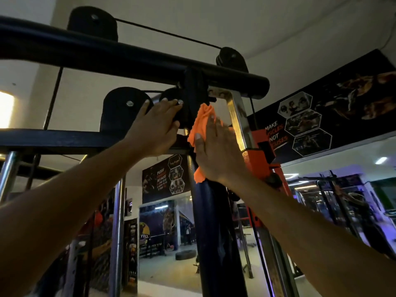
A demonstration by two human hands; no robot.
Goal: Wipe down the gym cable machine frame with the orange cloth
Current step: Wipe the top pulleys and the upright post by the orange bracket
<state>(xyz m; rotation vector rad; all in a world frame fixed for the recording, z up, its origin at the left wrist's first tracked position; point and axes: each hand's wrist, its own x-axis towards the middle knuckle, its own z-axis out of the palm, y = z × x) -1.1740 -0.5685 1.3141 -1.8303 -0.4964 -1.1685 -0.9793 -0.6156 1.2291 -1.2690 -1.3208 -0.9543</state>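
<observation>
The black cable machine frame (212, 221) rises as a vertical post up the middle to a thick top crossbar (120, 54). An orange cloth (201, 121) lies against the post just under the crossbar. My right hand (216, 151) presses the cloth flat to the post with straight fingers. To its left, my left hand (158, 123) rests on a black pulley housing (171, 108), its fingers laid over the housing's edge. Both arms reach upward.
A second pulley plate (122, 110) sits left of my left hand, and cables (169, 34) run above the bar. A chrome bar (237, 116) and an orange carriage (259, 155) stand right of the post. Chrome guide rods (116, 232) hang at the left. Wall posters and mirrors lie behind.
</observation>
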